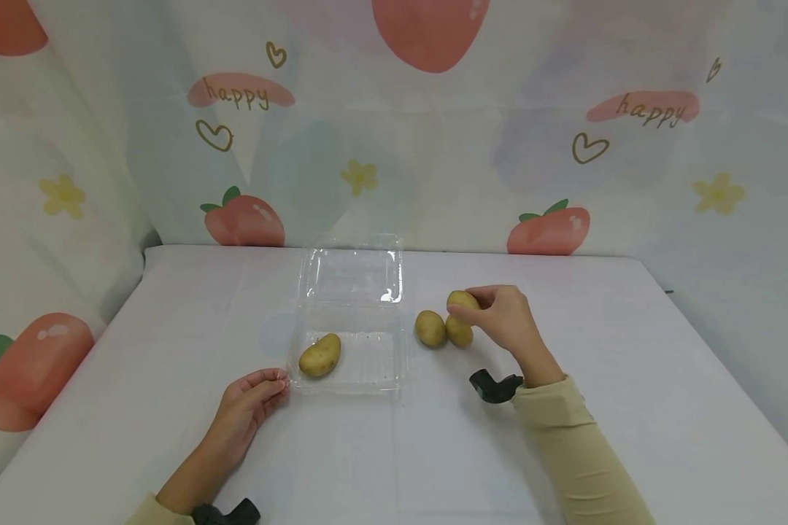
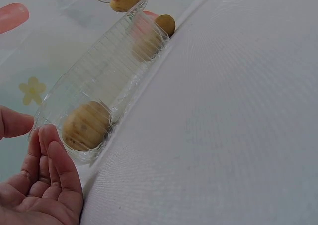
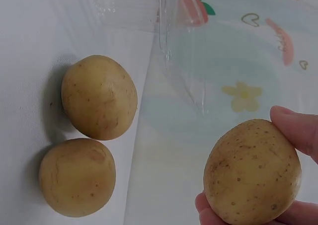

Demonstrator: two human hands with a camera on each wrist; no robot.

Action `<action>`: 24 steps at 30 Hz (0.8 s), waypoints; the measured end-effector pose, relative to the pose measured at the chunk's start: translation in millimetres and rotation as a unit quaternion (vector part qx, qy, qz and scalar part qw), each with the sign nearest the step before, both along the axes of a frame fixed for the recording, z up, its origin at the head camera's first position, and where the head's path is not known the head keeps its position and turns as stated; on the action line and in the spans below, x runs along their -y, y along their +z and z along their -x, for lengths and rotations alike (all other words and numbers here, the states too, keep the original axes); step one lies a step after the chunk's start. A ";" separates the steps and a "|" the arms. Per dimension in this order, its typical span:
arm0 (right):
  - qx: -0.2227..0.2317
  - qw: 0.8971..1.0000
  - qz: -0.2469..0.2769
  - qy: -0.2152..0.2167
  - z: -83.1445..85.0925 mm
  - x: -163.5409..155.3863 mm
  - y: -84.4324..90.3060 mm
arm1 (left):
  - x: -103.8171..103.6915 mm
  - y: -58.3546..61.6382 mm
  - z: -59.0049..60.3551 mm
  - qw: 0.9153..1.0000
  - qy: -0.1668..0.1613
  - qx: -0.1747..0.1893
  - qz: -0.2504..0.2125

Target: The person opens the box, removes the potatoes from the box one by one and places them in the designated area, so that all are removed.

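— Start with the big things: what's laid out?

— A white desk (image 1: 565, 452) against a strawberry-print backdrop (image 1: 433, 146). On it lies a clear clamshell box (image 1: 351, 361), lid thrown open toward the backdrop, with one potato in the tray (image 1: 319, 356); its long axis runs diagonally, the higher end pointing toward the lid hinge.

— And the hands?

— The left hand (image 1: 246, 408) rests on the desk with relaxed, nearly straight fingers, its tips touching the tray's near-left corner. The right hand (image 1: 502, 317) pinches a raised potato (image 1: 462, 300) between thumb and fingertips, clear of the desk (the wrist view shows it best). It's egg-shaped, long axis roughly upright in that view.

— Anything left over?

— Two loose potatoes (image 1: 443, 329) lie touching each other just right of the box.

— Which step, in your judgement?

— Mid-transfer: one packed, one in hand, two waiting. The next move calls for carrying it leftward over the tray's rim and lowering it beside the first one.
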State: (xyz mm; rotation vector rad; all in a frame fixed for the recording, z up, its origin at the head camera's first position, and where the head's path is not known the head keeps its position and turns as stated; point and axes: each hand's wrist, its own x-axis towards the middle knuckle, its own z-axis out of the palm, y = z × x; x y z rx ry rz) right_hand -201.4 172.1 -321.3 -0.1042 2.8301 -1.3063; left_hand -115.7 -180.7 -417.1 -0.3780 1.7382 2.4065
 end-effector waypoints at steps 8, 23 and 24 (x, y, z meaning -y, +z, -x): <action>0.011 1.000 0.005 -0.018 1.5 -11.3 0.4 | 0.9 -1.1 -0.4 1.000 0.001 0.004 0.002; 0.026 0.998 0.004 -0.052 5.5 -27.1 -10.6 | 0.9 -2.0 -0.1 1.000 0.001 0.002 0.000; 0.028 0.998 0.006 -0.056 5.7 -27.8 -11.7 | 0.9 -2.2 0.1 1.000 0.002 0.005 -0.001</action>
